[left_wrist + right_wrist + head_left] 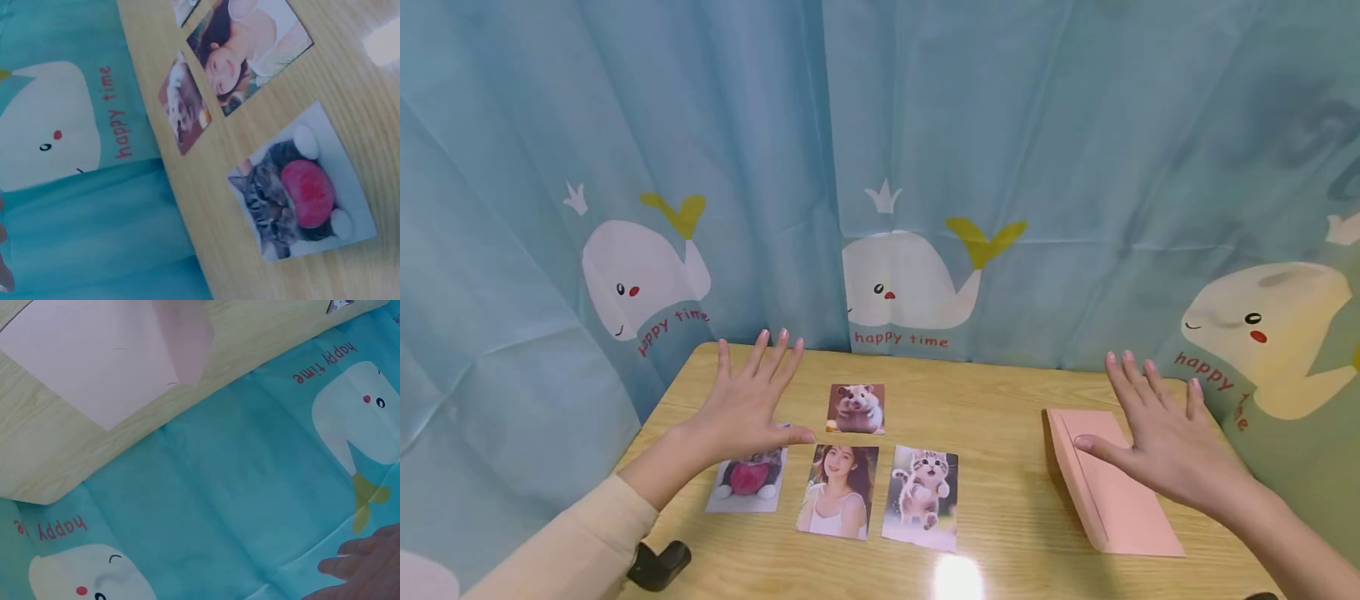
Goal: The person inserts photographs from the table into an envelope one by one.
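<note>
My left hand (747,408) is held over the left side of the table with fingers spread and nothing in it. It partly covers a photo of a cat with a red heart-shaped cushion (748,482), seen whole in the left wrist view. Beside that lie a photo of a person in a white top (837,492) and a photo of a leaping kitten (922,500); a smaller hamster photo (856,408) sits behind them. On the right, my right hand (1172,442), fingers also spread and holding nothing, overlaps a pink envelope (1138,517) whose flap stands partly raised.
The wooden table (992,417) meets a blue curtain (910,108) printed with white whales at its back edge. A black curved object (659,565) is at the front left edge, by my left sleeve (576,533). Bright glare (958,577) falls near the front.
</note>
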`<move>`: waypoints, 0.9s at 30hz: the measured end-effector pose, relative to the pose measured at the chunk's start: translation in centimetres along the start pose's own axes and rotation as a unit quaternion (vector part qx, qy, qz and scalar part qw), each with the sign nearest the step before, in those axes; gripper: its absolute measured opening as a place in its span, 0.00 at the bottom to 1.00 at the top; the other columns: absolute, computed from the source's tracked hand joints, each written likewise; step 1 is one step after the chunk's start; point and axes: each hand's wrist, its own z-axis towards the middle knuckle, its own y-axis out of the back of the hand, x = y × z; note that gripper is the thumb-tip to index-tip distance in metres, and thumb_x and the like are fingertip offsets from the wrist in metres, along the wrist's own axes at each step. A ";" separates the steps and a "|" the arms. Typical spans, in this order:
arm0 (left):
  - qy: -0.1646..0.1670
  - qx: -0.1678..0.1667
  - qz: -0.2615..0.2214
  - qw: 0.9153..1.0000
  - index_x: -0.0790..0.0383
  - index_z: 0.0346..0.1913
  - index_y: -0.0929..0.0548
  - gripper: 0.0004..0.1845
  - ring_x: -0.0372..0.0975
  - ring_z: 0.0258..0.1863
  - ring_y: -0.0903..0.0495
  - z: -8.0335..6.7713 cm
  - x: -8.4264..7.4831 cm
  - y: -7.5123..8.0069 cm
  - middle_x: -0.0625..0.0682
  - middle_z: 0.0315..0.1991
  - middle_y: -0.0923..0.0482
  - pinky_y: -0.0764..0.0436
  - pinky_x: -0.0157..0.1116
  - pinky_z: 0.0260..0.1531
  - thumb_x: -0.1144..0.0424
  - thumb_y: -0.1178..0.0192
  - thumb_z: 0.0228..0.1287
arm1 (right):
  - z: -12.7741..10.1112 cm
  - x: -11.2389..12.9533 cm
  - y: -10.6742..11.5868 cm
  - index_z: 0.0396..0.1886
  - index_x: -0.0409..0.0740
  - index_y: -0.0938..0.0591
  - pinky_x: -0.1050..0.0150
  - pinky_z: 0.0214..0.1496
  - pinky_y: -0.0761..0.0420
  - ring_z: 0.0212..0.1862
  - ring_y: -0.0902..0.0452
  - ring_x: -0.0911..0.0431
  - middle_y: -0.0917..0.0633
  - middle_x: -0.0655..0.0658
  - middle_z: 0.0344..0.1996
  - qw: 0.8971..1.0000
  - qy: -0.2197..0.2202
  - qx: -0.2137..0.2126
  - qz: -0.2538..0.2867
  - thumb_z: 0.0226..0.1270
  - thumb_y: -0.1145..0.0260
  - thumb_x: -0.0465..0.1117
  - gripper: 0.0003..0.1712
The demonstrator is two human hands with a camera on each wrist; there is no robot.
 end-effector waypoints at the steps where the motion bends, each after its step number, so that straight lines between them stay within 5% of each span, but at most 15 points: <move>1: 0.000 0.000 0.002 1.000 0.58 0.75 0.59 0.60 0.59 0.73 0.62 0.0 0.1 -0.1 0.61 0.75 0.62 0.68 0.71 0.59 0.23 0.50 0.50 | -0.1 -0.1 0.0 0.75 0.43 0.65 0.38 0.63 0.86 0.73 0.67 0.37 0.60 0.31 0.73 1.000 0.000 -0.005 0.000 0.62 0.42 0.66 0.59; 14: -0.004 -0.015 0.016 1.000 0.58 0.75 0.58 0.60 0.58 0.73 0.60 -0.1 0.9 -1.5 0.62 0.75 0.60 0.67 0.71 0.59 0.20 0.58 0.49 | -0.6 -0.9 -0.6 0.75 0.40 0.64 0.36 0.64 0.83 0.72 0.56 0.34 0.57 0.30 0.73 0.999 -0.010 -0.038 0.034 0.59 0.37 0.63 0.62; 27: 0.010 0.006 0.006 1.000 0.60 0.75 0.56 0.59 0.59 0.73 0.59 -0.6 2.2 -2.5 0.63 0.74 0.59 0.70 0.69 0.60 0.23 0.52 0.51 | -1.3 -1.7 -1.4 0.74 0.38 0.63 0.31 0.64 0.77 0.70 0.54 0.31 0.53 0.27 0.72 0.996 -0.021 -0.054 0.061 0.55 0.32 0.61 0.65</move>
